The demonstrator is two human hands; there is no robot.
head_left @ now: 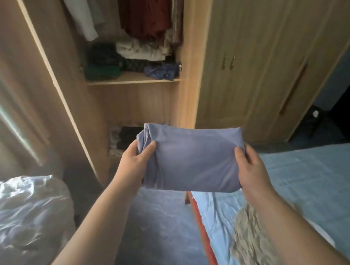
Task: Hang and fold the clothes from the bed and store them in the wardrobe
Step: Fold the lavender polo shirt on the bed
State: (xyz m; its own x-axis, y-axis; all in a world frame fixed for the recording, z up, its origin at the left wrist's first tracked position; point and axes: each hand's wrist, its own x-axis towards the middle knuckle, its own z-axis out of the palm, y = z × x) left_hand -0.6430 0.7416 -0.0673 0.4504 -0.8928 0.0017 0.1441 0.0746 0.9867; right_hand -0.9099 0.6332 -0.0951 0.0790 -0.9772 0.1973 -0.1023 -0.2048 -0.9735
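A folded lavender-blue garment [191, 158] is held up in front of me between both hands. My left hand [134, 157] grips its left edge, thumb on top. My right hand [251, 165] grips its right edge. Straight ahead stands the open wooden wardrobe [132, 80], its shelf carrying stacks of folded clothes [137, 57], with a dark red garment [147, 11] and pale ones hanging above. The bed [313, 183] with a light blue sheet lies at the right, and a crumpled beige garment [251, 242] rests on it under my right forearm.
The wardrobe's open door [43, 81] angles toward me on the left. A second bed with a rumpled pale duvet [24, 215] fills the lower left. Blue carpet [158, 230] runs between the beds. Closed wardrobe doors [248, 61] stand at the right. More clothes lie in the lower compartment [121, 137].
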